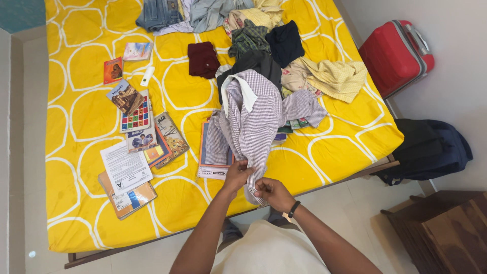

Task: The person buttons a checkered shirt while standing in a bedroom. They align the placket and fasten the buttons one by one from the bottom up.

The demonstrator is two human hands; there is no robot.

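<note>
both hands pinch the lower hem of a striped shirt (pixel 252 119) at the near edge of the bed (pixel 76 213); left hand (pixel 237 175) and right hand (pixel 271 193) close together, fingers shut on the cloth. rest of the shirt trails up over a book (pixel 213 147) toward the clothes pile (pixel 264 45). looks light, soft, floppy, will sag and drag; collar or shoulders would likely give a better grip. more books (pixel 137 122) left, red suitcase (pixel 395 53) and dark backpack (pixel 431 149) right.
</note>
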